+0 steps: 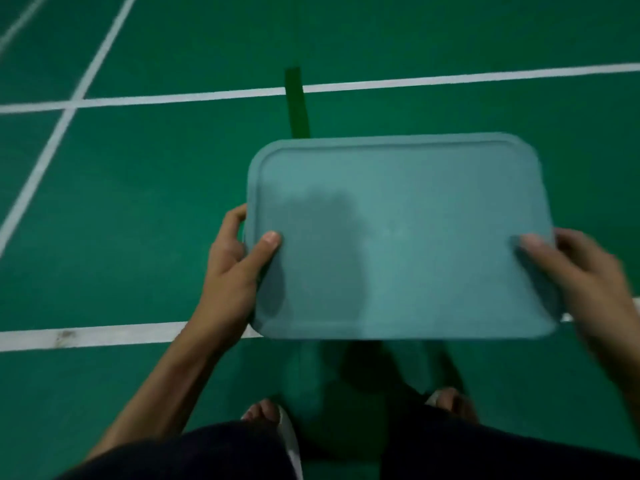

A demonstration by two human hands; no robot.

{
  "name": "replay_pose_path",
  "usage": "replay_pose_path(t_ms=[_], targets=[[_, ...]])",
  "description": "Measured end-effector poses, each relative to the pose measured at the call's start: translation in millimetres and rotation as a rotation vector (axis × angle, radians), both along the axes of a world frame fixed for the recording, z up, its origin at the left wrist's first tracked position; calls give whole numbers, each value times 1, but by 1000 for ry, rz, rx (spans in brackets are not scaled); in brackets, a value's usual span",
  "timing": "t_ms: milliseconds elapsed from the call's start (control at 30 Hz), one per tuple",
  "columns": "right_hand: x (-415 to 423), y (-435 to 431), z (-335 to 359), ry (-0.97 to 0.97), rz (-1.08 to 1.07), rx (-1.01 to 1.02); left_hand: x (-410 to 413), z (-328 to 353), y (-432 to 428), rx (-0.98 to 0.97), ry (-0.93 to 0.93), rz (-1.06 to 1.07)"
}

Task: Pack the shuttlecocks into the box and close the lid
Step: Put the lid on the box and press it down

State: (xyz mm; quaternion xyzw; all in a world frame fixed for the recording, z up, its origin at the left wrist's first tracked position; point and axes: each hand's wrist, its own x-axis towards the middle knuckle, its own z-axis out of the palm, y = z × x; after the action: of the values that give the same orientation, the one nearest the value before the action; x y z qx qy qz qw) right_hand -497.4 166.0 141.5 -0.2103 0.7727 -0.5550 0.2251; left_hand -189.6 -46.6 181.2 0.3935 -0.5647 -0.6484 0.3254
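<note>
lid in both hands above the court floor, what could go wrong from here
1. The lid is gripped only at its two short edges by the left hand and right hand; the right is blurred, so it may slip.
2. It hides whatever is below, so seating it would be blind.

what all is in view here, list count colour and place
lid: one, teal, centre, held flat, underside hidden
court floor: one, green, all round
court lines: several, white, far, left and near
tape strip: one, dark green, across the far line
feet: two, pale sandals, bottom
trousers: one, dark, bottom edge
left hand: one, grips lid's left edge, thumb on top
right hand: one, blurred, grips lid's right edge
</note>
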Motion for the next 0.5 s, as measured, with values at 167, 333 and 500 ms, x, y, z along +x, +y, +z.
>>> replay_pose_path(t_ms=[167,333,500], targets=[[59,-64,-17,277,-6,199,24,-64,-33,-327,-550,143],[61,-65,-22,463,-136,323,22,-94,-41,-304,-672,67],[55,-56,-29,344,-187,370,18,-92,-33,-259,-531,51]])
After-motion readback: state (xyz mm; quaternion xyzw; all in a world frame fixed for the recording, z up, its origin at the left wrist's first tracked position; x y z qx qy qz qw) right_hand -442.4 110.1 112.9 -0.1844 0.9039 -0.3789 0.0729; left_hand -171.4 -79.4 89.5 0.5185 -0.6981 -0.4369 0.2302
